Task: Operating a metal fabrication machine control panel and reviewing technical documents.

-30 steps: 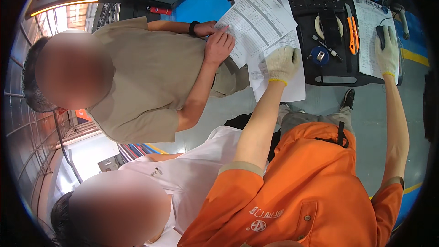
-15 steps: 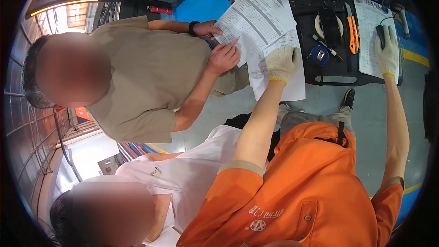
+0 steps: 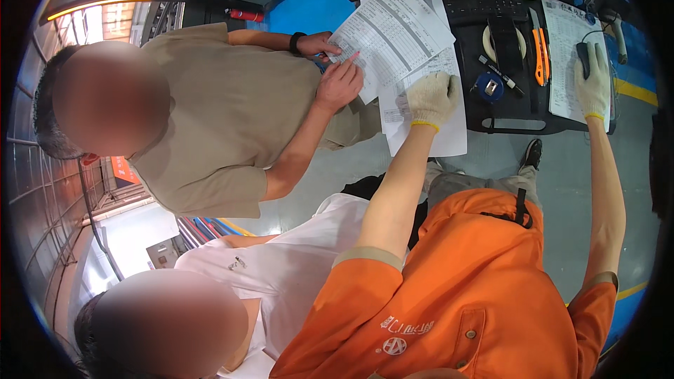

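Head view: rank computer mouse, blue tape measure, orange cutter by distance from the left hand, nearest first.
From the left hand:
1. Blue tape measure: just to its right.
2. Orange cutter: farther right, beyond the tape measure.
3. Computer mouse: farthest right, at the right hand.

Left hand (image 3: pixel 432 95), right hand (image 3: pixel 595 84): off-white knitted gloves, yellow trim at wrists. Black computer mouse (image 3: pixel 582 63). White paper sheets (image 3: pixel 449 133) under left hand, dark print. White tilted form (image 3: pixel 400 28), ruled grid crossed by grey bands. Black plastic surface (image 3: pixel 474 112). Slim orange utility knife (image 3: pixel 540 56), dark edging. Round blue tape measure (image 3: pixel 481 91), pale centre. Orange fabric work shirt (image 3: pixel 449 260), beige cuffs, white chest print. Smooth grey floor (image 3: pixel 572 175), yellow stripes.
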The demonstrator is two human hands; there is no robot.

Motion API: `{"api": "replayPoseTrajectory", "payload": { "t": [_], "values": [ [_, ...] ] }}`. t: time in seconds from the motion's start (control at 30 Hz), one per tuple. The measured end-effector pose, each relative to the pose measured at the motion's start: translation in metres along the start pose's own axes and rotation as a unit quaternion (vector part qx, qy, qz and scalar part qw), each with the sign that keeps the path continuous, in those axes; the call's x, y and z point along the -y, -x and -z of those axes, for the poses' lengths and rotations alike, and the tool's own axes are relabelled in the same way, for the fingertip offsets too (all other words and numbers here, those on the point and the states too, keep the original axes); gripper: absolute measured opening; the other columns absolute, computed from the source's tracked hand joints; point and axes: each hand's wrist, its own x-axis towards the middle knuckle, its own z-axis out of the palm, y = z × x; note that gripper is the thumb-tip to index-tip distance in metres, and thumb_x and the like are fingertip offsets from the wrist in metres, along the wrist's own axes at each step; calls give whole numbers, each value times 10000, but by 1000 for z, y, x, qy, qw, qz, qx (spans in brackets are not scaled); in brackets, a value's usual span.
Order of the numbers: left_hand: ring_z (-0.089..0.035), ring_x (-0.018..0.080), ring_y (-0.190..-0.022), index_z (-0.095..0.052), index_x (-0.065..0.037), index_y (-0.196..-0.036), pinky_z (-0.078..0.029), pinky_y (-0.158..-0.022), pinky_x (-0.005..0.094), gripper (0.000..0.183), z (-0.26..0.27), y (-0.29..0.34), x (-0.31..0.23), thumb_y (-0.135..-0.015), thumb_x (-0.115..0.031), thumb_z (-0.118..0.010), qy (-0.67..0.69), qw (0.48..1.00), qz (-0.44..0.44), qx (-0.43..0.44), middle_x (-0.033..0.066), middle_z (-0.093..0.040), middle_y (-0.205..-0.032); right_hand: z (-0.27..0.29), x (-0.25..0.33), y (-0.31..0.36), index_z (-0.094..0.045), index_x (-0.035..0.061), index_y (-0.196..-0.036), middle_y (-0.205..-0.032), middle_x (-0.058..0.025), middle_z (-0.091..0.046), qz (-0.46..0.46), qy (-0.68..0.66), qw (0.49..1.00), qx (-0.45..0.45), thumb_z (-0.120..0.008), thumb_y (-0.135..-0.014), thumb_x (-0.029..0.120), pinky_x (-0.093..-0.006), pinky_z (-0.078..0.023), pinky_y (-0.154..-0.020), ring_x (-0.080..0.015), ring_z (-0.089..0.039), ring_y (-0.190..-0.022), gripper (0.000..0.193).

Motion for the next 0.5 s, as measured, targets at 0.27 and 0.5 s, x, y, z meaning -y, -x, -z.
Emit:
{"api": "replayPoseTrajectory", "payload": {
  "t": [0.27,0.5],
  "values": [
    [-679,386,-644,-706,-110,-803,-518,-618,491,304,-3,1,2,-1022,-320,-709,10,1000,-4,-21,128,-760,-770,2,3,1,-611,130,-1705,-1759,-154,-592,9,15,1000,0,-731,-1126,299,-412,-529,-1271,-372,-624,-1547,615],
    [-683,406,-639,-696,-109,-803,-520,-611,510,315,-3,0,-1,-1022,-337,-703,28,999,-7,-33,140,-757,-764,-3,-5,1,-648,123,-1664,-1714,-181,-630,33,-5,999,-42,-736,-1107,309,-434,-563,-1213,-396,-657,-1486,593]
  ]
}}
